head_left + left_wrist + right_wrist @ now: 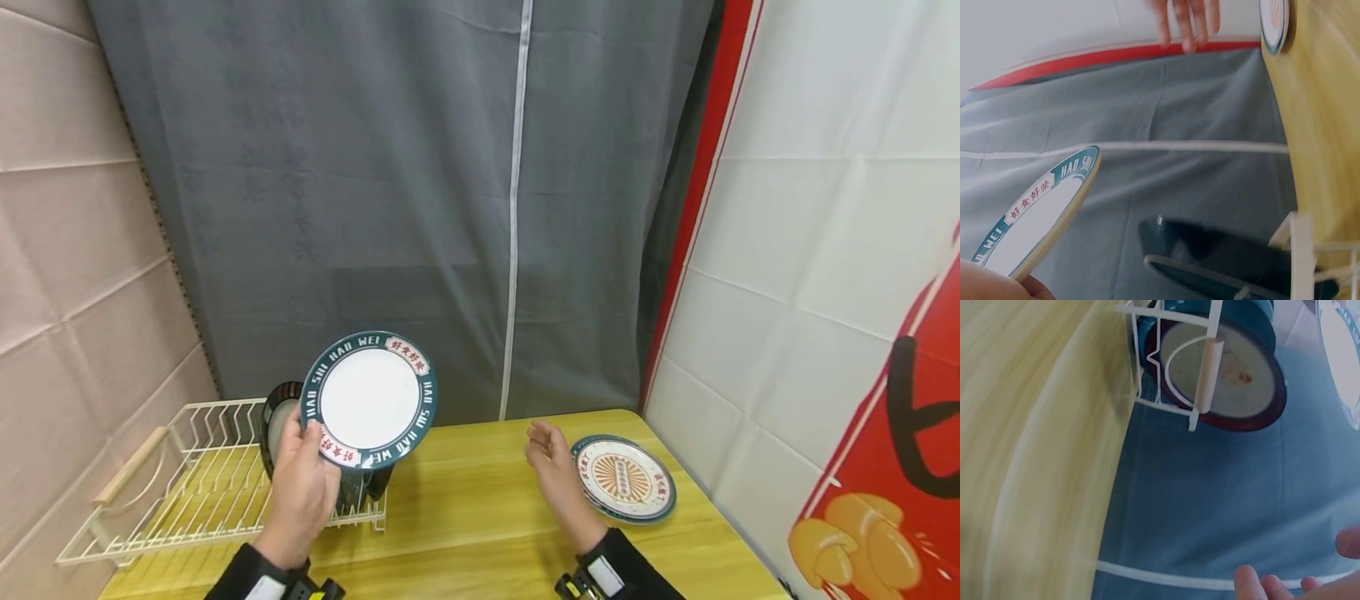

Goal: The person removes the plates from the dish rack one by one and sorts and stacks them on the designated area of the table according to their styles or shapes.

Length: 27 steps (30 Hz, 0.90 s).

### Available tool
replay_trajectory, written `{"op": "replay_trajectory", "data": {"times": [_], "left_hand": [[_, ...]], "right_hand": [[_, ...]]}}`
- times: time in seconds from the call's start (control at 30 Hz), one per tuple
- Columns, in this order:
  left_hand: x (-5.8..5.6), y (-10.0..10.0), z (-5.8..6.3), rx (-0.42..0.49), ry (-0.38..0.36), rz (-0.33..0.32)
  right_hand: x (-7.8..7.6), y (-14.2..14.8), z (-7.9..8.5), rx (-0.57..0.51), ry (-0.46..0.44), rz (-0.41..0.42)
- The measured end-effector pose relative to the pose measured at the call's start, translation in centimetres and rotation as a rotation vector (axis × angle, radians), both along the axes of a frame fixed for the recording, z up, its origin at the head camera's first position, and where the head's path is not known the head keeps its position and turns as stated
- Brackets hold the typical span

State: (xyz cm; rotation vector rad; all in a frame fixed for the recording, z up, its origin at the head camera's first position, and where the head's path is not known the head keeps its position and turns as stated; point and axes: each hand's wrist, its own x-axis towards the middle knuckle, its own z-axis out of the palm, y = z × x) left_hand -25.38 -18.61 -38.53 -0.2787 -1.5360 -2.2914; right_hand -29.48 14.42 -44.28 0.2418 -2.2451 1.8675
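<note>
My left hand (306,492) grips the lower left rim of a white plate (369,402) with a teal lettered border, its face tilted toward me above the rack's right end. In the left wrist view this plate (1041,215) shows nearly edge-on. Over the table at the right, my right hand (558,483) holds nothing, fingers extended and slightly bent. Just beside it lies a patterned plate (624,479) with an orange sunburst centre, on top of another plate. Dark plates (279,421) stand on edge in the white wire dish rack (217,492), partly hidden behind the held plate.
The dish rack has a wooden handle (131,467) and stands at the left of the yellow wood-grain table (465,508). A grey curtain (420,208) hangs behind it. White panels (787,208) with red print rise along the right, a pale wall (67,250) on the left.
</note>
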Motion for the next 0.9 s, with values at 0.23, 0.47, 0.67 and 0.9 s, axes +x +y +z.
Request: {"op": "replay_trajectory", "data": {"times": [0.23,0.47,0.67,0.9], "left_hand": [[0.0,2.5,-0.7,-0.013,-0.032,-0.105],[-0.2,5.0,-1.3,-0.027,-0.054,-0.166],[-0.4,6.3,-1.8,-0.013,-0.069,-0.21],[-0.5,7.3,-2.6,0.022,-0.085,-0.22]], "right_hand": [[0.2,-2.1,1.4,-0.073,0.031,0.085],[0.1,-4.0,2.2,-0.119,0.036,0.133],[0.0,-4.6,2.3,-0.131,0.03,0.133],[0.0,-4.8,2.2,-0.157,0.014,0.151]]}}
